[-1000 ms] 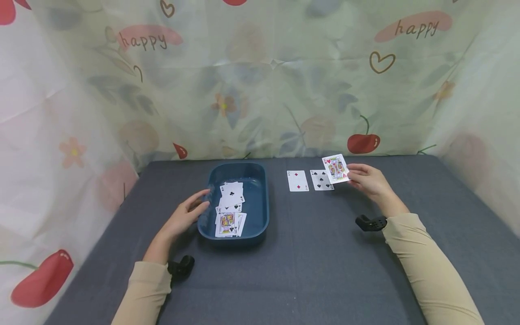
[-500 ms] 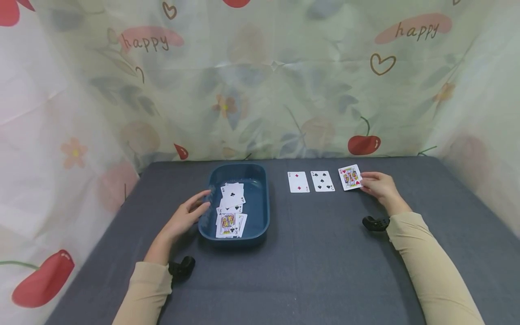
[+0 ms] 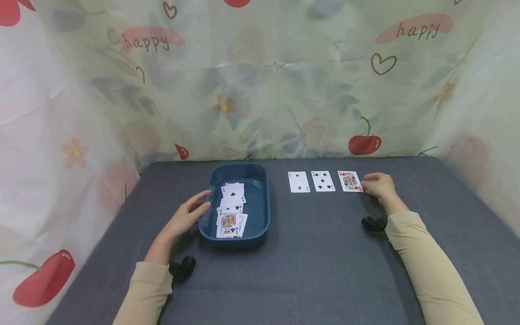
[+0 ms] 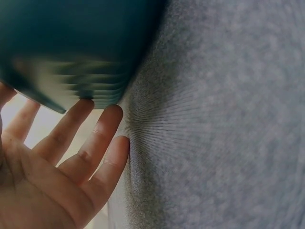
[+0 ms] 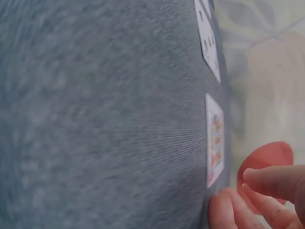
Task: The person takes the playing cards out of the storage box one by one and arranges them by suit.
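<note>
The left hand [image 3: 184,217] lies at the left side of a dark blue plastic tub [image 3: 263,225], fingers spread and relaxed, fingertips right at its outer wall. In the left wrist view, the fingers [image 4: 102,136] reach up to the ribbed end of the tub. A face card of hearts [image 3: 350,181] lies face up on the table at the end of a row. Right beside its right edge is the right hand [image 3: 381,187], fingers loosely bent. In the right wrist view, the card is flat on the cloth, and the thumb and fingers [image 5: 221,210] are just off its near end.
Left of the face card lie a two of diamonds [image 3: 299,182] and a spade card [image 3: 323,181]. Several loose cards [image 3: 231,221] lie face up in the tub. Grey cloth [image 3: 317,262] covers the table, and a patterned curtain [image 3: 260,90] hangs behind it.
The right hand has carried the face card rightward and down from over the spade card, laid it flat in line, and let go. The left hand and tub stay put.
</note>
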Demonstrator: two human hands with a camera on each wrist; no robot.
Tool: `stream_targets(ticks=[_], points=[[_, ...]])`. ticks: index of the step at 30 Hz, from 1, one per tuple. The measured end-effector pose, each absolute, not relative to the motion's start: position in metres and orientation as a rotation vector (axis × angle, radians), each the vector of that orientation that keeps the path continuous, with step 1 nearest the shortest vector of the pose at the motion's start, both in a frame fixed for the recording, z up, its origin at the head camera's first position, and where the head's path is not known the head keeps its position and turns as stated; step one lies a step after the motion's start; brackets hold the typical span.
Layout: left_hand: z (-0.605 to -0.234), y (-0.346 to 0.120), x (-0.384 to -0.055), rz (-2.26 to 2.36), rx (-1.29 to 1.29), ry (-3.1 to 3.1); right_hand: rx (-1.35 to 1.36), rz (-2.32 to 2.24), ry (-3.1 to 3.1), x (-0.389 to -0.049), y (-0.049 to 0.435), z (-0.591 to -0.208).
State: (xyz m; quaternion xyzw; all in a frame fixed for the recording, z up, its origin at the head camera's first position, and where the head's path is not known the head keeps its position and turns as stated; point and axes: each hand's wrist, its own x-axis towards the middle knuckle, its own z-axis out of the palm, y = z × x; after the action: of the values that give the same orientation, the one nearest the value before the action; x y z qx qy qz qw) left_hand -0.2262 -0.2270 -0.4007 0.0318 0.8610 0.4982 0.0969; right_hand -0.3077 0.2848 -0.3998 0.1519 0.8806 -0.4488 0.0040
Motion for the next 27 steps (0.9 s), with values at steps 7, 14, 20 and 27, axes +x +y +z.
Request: stream_targets(ticks=[7, 14, 20, 27], points=[[-0.401, -0.227, -0.226, 1.488, 0.094, 2.547, 0.307, -1.403, 2.795, -0.305, 0.257, -0.382], [-0.402, -0.227, -0.227, 1.486, 0.09, 2.545, -0.009, -1.427, 2.717, -0.301, 0.207, -0.36], [-0.402, -0.226, -0.227, 1.486, 0.085, 2.547, -0.209, -1.5, 2.617, -0.301, 0.165, -0.348], [-0.402, -0.227, -0.226, 1.488, 0.093, 2.549, -0.356, -1.518, 2.538, -0.297, 0.114, -0.331]])
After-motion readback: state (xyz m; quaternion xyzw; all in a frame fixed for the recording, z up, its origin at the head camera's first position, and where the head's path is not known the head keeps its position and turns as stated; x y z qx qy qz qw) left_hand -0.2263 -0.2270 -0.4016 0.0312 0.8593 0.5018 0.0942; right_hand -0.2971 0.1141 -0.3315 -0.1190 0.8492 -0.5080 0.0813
